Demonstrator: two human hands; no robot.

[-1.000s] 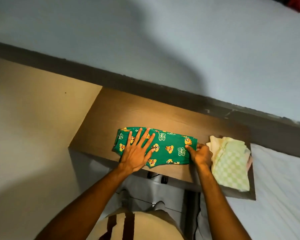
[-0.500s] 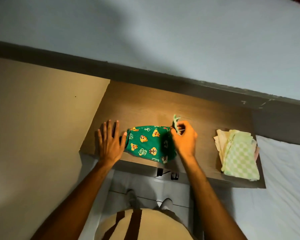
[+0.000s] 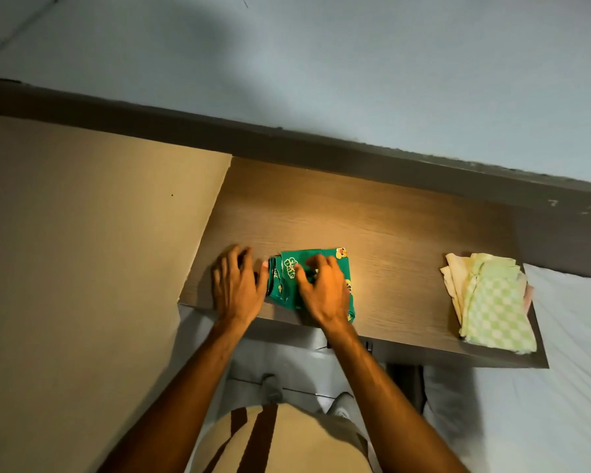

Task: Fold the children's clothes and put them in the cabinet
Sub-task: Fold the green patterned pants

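Both hands on green garment [image 3: 325, 264] near tabletop [image 3: 389, 233] edge

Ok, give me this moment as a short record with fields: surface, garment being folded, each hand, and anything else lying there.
surface: wooden tabletop
garment: green printed garment, folded small, near the front edge
left hand: left hand flat on the tabletop, thumb at the garment's left edge
right hand: right hand on top of the garment, fingers curled, pressing
other: stack of pale checked clothes at the right end
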